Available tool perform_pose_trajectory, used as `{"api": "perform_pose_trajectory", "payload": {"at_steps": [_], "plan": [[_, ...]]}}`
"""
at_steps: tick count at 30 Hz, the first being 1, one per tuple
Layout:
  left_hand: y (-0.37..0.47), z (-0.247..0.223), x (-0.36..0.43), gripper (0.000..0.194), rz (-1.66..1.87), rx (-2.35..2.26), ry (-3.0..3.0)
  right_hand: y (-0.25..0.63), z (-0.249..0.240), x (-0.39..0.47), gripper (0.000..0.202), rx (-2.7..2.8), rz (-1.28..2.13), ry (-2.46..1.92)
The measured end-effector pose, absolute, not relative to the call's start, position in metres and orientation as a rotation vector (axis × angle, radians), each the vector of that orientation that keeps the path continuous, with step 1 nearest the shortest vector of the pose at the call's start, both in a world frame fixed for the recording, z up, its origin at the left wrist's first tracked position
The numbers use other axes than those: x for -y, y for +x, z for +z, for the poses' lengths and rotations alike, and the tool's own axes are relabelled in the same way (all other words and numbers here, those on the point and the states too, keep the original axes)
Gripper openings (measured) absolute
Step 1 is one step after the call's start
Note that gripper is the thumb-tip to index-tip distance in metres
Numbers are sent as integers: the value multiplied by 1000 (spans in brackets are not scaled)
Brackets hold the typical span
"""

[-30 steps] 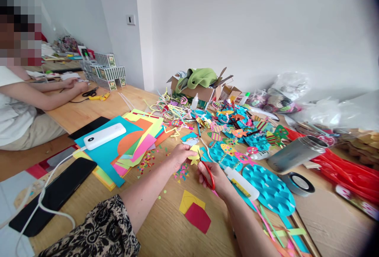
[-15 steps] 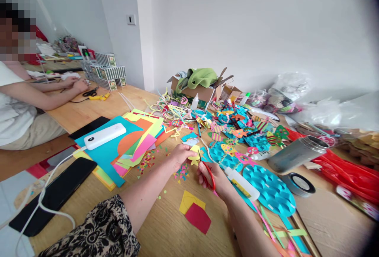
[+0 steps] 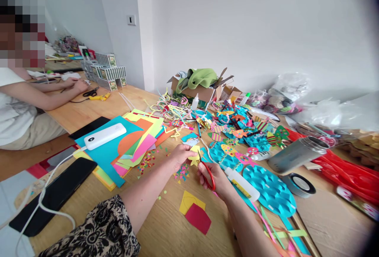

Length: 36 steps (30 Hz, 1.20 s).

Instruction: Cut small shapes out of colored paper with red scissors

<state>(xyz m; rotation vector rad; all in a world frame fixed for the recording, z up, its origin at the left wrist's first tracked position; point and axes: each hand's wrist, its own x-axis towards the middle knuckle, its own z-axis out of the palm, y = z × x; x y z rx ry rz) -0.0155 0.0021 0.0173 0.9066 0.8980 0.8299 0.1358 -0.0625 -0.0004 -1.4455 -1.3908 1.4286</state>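
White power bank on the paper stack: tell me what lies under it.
The white power bank rests on a blue sheet topping the coloured paper stack. Whatever lies directly beneath it is covered.

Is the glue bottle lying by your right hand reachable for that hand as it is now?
Probably not at once: the glue bottle lies just beside the right hand, nothing between, but the red scissors fill it.

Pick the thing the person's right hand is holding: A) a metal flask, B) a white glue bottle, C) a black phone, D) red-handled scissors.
D: the right hand has its fingers through the red-handled scissors, whose blades point at the small yellow paper piece pinched by the left hand.
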Motion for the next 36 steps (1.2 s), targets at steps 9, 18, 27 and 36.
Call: {"api": "perform_pose_trajectory", "payload": {"at_steps": [9, 18, 27, 36], "plan": [[-15, 18, -2, 13, 835, -906, 917, 135, -1, 62, 55, 1403, 1426, -1452], [-15, 15, -3, 16, 841, -906, 911, 135, 1, 61, 55, 1400, 1430, -1454], [-14, 16, -3, 13, 839, -922, 914, 135, 1, 62, 52, 1389, 1432, -1471], [-15, 14, -2, 14, 820, -948, 957, 135, 0, 61, 50, 1406, 1412, -1475]]}}
